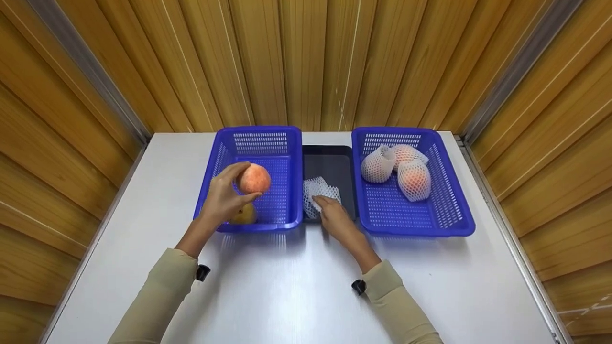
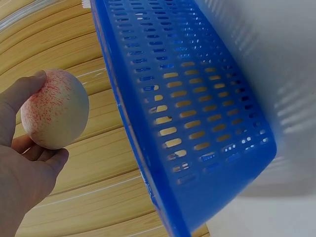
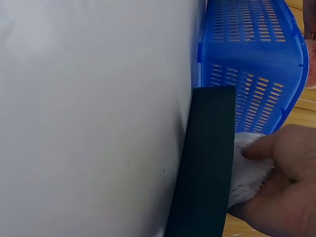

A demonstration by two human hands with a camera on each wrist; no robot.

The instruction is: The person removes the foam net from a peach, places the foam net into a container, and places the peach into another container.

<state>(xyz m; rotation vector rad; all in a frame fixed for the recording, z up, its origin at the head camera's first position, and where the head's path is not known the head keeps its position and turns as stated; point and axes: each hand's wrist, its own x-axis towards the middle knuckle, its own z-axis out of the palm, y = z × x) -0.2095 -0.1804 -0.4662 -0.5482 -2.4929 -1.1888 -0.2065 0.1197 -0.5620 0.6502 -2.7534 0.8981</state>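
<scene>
My left hand [image 1: 221, 197] holds a red-flecked peach [image 1: 256, 179] above the left blue basket [image 1: 295, 181], thumb on one side and fingers on the other; the peach [image 2: 57, 109] is bare in the left wrist view. Below that hand, a yellowish round fruit [image 1: 246, 214] lies in the basket, partly hidden. Over the dark tray [image 1: 327, 160] between the baskets, my right hand [image 1: 340, 223] pinches a white foam net sleeve [image 3: 245, 173] between thumb and fingers. White foam netting [image 1: 313, 185] lies around its fingertips in the tray.
The right blue basket [image 1: 406, 229] contains three fruits in white foam nets, one netted fruit [image 1: 414, 180] nearest the front. Both baskets flank the tray on a white table [image 1: 287, 286]. Wood-patterned walls [image 1: 306, 62] enclose the back and sides.
</scene>
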